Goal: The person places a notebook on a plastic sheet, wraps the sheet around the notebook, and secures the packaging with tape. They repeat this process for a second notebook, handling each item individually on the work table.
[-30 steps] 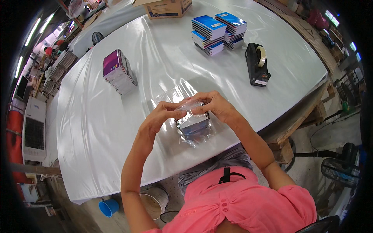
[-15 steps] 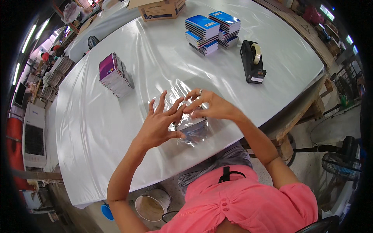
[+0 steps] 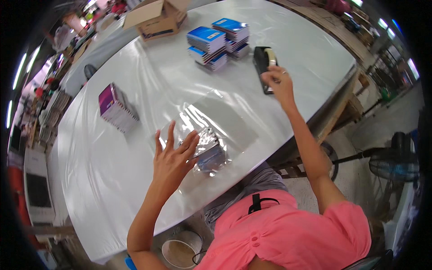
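My left hand rests with fingers spread on clear plastic film near the table's front edge. Wrapped in that film, beside my left fingers, is a small block with a bluish side; glare hides what kind of thing it is. My right hand is over the front end of a black tape dispenser that carries a roll of pale tape. The fingers there are bent and blurred, so whether they grip any tape cannot be made out.
Stacks of blue spiral notebooks stand toward the back. A purple-topped stack of spiral notebooks is at the left. Behind are an open cardboard box and the white-covered table. A bucket and a fan are below.
My right hand has left the wrapped block and moved right and away to the tape dispenser. My left hand stays at the film. The view has shifted slightly.
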`<move>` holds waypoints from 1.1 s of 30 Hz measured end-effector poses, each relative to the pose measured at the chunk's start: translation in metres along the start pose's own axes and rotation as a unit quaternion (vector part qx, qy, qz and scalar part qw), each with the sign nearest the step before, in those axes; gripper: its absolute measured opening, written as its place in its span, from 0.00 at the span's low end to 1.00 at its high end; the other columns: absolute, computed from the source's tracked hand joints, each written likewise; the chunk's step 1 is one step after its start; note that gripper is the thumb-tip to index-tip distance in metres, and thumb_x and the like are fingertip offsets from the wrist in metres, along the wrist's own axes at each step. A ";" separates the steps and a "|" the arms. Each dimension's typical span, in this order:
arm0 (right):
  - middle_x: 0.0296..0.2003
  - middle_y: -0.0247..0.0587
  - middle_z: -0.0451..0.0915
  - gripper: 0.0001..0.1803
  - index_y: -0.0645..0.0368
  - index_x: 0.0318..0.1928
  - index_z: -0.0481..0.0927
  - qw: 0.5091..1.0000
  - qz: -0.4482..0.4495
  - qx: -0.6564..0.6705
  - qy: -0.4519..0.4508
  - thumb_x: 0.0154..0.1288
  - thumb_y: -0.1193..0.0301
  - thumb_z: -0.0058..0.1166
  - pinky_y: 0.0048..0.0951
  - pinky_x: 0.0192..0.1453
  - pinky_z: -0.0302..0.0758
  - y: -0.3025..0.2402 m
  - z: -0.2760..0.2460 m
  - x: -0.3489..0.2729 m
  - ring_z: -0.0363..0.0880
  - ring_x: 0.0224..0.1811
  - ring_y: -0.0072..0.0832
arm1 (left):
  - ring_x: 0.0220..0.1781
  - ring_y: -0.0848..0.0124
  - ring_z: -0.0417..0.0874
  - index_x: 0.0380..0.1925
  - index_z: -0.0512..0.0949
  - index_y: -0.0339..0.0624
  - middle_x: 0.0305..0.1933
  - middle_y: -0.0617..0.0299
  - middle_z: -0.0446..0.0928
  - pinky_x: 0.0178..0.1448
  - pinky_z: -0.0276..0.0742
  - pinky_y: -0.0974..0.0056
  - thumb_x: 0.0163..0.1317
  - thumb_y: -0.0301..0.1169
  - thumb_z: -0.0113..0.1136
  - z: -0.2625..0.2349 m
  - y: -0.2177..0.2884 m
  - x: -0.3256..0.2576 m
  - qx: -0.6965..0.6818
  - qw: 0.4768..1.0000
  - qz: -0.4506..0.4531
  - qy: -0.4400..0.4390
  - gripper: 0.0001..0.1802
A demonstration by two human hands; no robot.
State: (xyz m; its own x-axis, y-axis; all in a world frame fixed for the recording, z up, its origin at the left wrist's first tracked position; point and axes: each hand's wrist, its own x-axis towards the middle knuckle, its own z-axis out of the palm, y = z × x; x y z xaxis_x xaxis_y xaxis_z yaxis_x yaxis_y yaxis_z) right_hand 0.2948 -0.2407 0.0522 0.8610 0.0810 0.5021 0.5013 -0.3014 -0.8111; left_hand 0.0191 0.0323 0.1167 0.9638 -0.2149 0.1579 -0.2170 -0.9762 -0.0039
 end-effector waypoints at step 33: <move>0.14 0.21 0.60 0.14 0.68 0.35 0.82 0.790 0.420 0.307 -0.325 0.63 0.66 0.63 0.20 0.18 0.44 -0.163 0.029 -0.110 0.51 0.13 0.10 | 0.77 0.53 0.51 0.62 0.73 0.55 0.68 0.77 0.69 0.75 0.42 0.36 0.52 0.35 0.68 0.003 0.003 -0.004 -0.007 1.000 -0.017 0.023 0.33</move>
State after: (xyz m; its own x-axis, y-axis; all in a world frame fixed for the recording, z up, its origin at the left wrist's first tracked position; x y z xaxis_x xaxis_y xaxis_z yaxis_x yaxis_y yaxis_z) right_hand 0.1209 -0.1726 0.1201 0.6732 0.6285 -0.3896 -0.4954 -0.0078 -0.8686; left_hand 0.0150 0.0305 0.1126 0.9627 -0.1790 0.2030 -0.1862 -0.9824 0.0168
